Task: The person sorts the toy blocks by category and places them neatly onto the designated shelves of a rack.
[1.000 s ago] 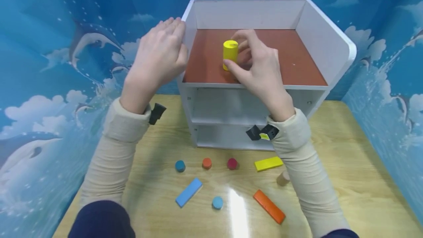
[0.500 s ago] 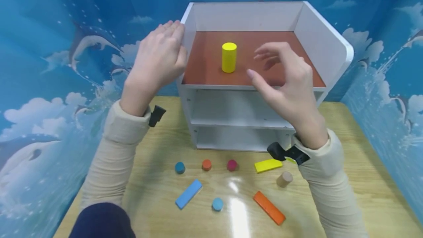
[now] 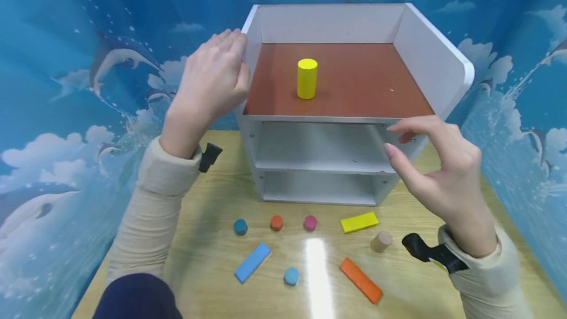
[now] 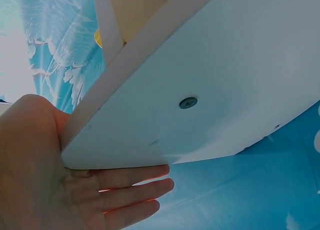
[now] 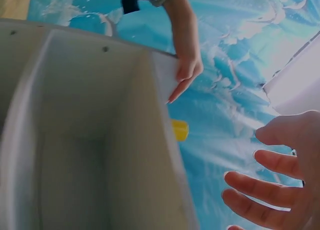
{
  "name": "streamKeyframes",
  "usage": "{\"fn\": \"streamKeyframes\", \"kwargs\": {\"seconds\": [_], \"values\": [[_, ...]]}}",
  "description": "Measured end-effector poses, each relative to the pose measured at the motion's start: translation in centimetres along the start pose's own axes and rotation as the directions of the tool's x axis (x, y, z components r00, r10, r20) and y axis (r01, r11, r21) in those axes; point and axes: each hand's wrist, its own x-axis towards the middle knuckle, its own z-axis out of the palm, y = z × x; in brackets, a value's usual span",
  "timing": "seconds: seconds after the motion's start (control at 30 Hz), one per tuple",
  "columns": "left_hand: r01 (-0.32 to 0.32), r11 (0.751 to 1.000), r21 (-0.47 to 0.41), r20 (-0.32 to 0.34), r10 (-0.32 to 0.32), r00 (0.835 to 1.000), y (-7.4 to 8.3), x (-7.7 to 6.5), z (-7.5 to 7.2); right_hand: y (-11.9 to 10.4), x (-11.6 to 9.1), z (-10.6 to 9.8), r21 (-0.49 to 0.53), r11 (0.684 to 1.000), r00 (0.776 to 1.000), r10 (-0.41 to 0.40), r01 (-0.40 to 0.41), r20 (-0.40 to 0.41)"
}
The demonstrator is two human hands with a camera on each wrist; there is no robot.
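Observation:
My left hand (image 3: 210, 73) rests against the front of the left side panel of a white toy shelf (image 3: 305, 145). In the left wrist view its straight fingers (image 4: 131, 194) lie along the panel's rounded edge, and the thumb is hidden behind the panel. A yellow cylinder block (image 3: 306, 80) stands upright on the shelf's brown top, toward the left. Off the shelf's front right corner, my right hand (image 3: 443, 171) hangs in the air holding nothing, thumb and fingers apart. The right wrist view shows its fingers (image 5: 262, 190) spread loosely beside the shelf.
On the wooden table in front of the shelf lie a blue bar (image 3: 252, 262), a yellow bar (image 3: 359, 222) and an orange bar (image 3: 361, 280). Several short round pegs lie there too, including a plain wood one (image 3: 381, 241). Sea-pattern cloth surrounds the table.
My right hand has let go of the yellow cylinder block and moved right and toward me, off the shelf top. The block stays standing. The left hand has kept its place.

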Motion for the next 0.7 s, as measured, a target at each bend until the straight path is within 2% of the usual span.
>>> {"fn": "streamKeyframes", "kwargs": {"seconds": [0.33, 0.47, 0.7], "values": [[-0.012, 1.0, 0.005, -0.015, 0.012, 1.0, -0.1, -0.1, -0.1, 2.2, -5.2, -2.0, -0.063, 0.995, 0.995, 0.086, -0.082, 0.052], [-0.008, 1.0, -0.003, -0.008, 0.008, 1.0, -0.1, 0.0, 0.0, 3.3, -7.9, -2.7, -0.095, 0.986, 0.984, 0.15, -0.14, 0.101], [-0.021, 1.0, -0.003, -0.023, 0.021, 1.0, 0.0, -0.1, -0.1, 5.1, -12.3, -3.4, -0.161, 0.961, 0.959, 0.247, -0.225, 0.141]]}}
